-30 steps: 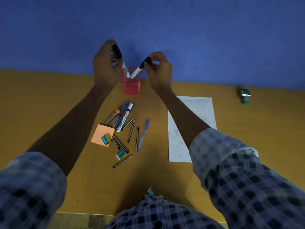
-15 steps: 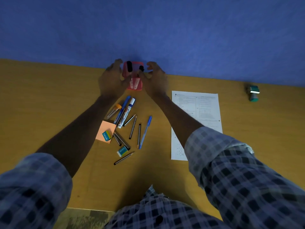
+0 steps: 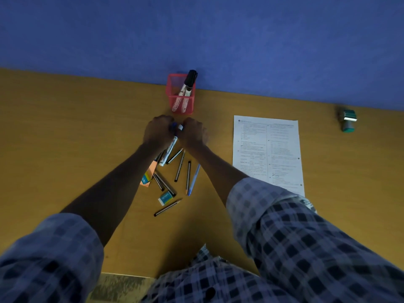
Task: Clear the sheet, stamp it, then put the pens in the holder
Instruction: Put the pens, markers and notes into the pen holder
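The red mesh holder stands against the blue wall with two black-capped markers leaning in it. Just in front of it my left hand pinches the cap end of a blue pen. My right hand pinches the white cap end of a white marker. Both still lie on the desk among several loose pencils and a light blue pen. The printed sheet lies bare to the right. The green stamp sits far right.
An orange sticky-note pad with an eraser on it lies under my left forearm. A second eraser and a pencil lie nearer me. The wooden desk ends at the blue wall behind the holder.
Both hands dropped the two black-capped markers into the holder, then came down and back to the pile, closing on the blue pen and the white marker.
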